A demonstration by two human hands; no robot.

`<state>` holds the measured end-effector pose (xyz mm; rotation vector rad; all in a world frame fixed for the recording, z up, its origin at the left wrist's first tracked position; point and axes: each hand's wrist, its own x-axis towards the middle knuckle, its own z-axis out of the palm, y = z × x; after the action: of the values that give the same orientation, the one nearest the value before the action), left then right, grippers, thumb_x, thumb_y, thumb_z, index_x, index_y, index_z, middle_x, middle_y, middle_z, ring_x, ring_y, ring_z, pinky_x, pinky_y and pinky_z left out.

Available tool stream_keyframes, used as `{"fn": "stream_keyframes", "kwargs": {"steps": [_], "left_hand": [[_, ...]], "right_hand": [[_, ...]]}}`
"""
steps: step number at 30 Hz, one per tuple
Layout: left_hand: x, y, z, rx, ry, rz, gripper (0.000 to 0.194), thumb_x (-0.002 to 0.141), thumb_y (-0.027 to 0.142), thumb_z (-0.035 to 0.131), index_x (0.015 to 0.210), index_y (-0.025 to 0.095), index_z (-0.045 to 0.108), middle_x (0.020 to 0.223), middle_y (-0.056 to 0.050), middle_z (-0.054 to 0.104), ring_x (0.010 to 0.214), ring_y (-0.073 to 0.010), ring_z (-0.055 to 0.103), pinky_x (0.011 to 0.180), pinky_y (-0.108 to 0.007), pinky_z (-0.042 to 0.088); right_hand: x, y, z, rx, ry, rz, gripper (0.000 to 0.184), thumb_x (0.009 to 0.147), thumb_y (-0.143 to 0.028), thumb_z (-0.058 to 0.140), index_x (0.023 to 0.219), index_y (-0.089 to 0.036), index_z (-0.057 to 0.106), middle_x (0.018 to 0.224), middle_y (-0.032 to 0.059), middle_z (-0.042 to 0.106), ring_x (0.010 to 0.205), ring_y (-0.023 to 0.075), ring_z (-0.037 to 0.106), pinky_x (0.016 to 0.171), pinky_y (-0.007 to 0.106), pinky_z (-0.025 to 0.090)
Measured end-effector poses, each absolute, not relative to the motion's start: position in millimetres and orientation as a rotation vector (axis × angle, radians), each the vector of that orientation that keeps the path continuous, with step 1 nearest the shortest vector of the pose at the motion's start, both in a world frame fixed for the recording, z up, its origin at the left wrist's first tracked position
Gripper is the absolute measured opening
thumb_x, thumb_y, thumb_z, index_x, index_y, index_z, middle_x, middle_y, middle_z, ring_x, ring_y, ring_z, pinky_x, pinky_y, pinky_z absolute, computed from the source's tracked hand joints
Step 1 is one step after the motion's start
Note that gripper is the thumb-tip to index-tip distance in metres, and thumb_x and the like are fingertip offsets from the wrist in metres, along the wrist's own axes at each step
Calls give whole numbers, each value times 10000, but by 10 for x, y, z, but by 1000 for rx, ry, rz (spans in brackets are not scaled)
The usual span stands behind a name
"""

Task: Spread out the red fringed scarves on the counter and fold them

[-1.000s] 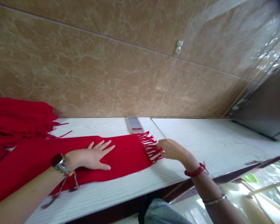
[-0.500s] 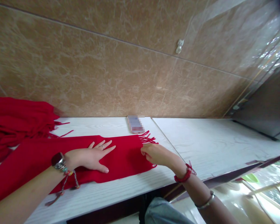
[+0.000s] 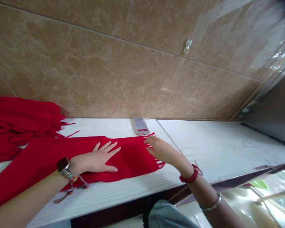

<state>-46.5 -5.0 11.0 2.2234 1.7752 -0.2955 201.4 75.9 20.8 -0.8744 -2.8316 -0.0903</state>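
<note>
A red fringed scarf [image 3: 133, 161] lies flat along the white tabletop, its tasselled end pointing right. Pressed flat on it, with fingers spread, is my left hand [image 3: 98, 160], wearing a ring. My right hand [image 3: 160, 150] is over the fringe [image 3: 160, 164] at the scarf's right end; its thumb and fingers are apart, and it hides part of the tassels. I see nothing held in it. At the far left the rest of the red fabric [image 3: 21, 122] is bunched in a loose heap with a few tassels sticking out.
A phone [image 3: 140, 126] lies against the wall, just behind the scarf's fringed end. The white tabletop [image 3: 218, 142] runs right toward a dark grey box-like object [image 3: 270, 107]. A small white cat-shaped hook [image 3: 187, 46] is on the brown tiled wall [image 3: 97, 72].
My right hand has loosened from a curled shape at the fringe and shifted slightly toward the wall, fingers parting. My left hand keeps its place on the scarf. The view has shifted slightly.
</note>
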Motion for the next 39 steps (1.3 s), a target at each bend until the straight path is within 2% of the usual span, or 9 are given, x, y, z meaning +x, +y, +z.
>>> {"fn": "stream_keyframes", "kwargs": {"steps": [4,9,13,19,21,24,28,32,39], "left_hand": [[-460,-65,89,2271,1761,-254,766,757,587,472,1386,260,184,1456,-103,77,1332,-309,22,1013,-570,58],[-581,-85,44,2298,1825,-177,552,871,514,314,1376,328,193,1474,-21,46,1342,-245,14,1045,-493,87],[-936,-82,-29,2267,2221,37,498,891,447,277,1362,285,279,1476,-48,94,1338,-264,78,1031,-498,141],[-1649,-127,-107,2200,2380,75,494,860,375,252,1280,193,439,1345,-70,423,1260,-260,324,1011,-460,227],[-1865,-154,-73,2148,2468,108,499,851,391,241,1216,181,509,1282,-82,496,1195,-277,413,975,-460,285],[-2070,-211,6,2121,2478,97,548,842,460,231,1131,142,572,1166,-120,584,1073,-274,524,920,-383,367],[-2036,-281,61,2162,2476,43,526,829,467,277,1104,133,577,1159,-118,586,1037,-256,543,910,-346,379],[-1884,-295,60,2241,2382,96,478,839,429,302,1107,137,570,1141,-110,594,1035,-237,540,915,-332,376],[-1880,-299,15,2269,2335,261,476,855,385,287,1153,108,533,1129,-125,582,1023,-215,534,926,-311,372]], "right_hand": [[1752,710,-114,-724,-2882,19,467,880,-335,412,1302,-134,397,1361,127,388,1262,248,311,1004,435,311],[1821,732,-336,-744,-2923,1,504,923,-384,270,1360,-133,301,1417,120,276,1311,249,195,1033,478,237],[1878,696,-319,-762,-2884,-21,490,926,-364,269,1357,-135,308,1415,113,278,1311,233,195,1044,457,222],[1876,706,-363,-805,-2883,-31,486,919,-355,290,1354,-140,319,1414,116,272,1306,250,203,1034,479,233],[1886,727,-375,-784,-2888,-45,481,918,-341,286,1352,-138,323,1411,120,279,1305,250,205,1028,484,245],[1859,739,-333,-784,-2933,-88,478,904,-326,324,1329,-111,364,1389,141,324,1294,256,242,1025,469,262],[1631,707,-186,-837,-2936,-135,502,877,-363,387,1300,-93,410,1368,165,360,1268,296,291,1017,484,267],[1254,758,-98,-813,-2885,-98,519,876,-375,386,1318,-103,377,1375,169,347,1272,283,291,1004,458,297],[1007,1079,-353,-822,-2886,-53,458,880,-278,381,1295,-82,380,1320,197,414,1242,262,350,965,441,345]]}}
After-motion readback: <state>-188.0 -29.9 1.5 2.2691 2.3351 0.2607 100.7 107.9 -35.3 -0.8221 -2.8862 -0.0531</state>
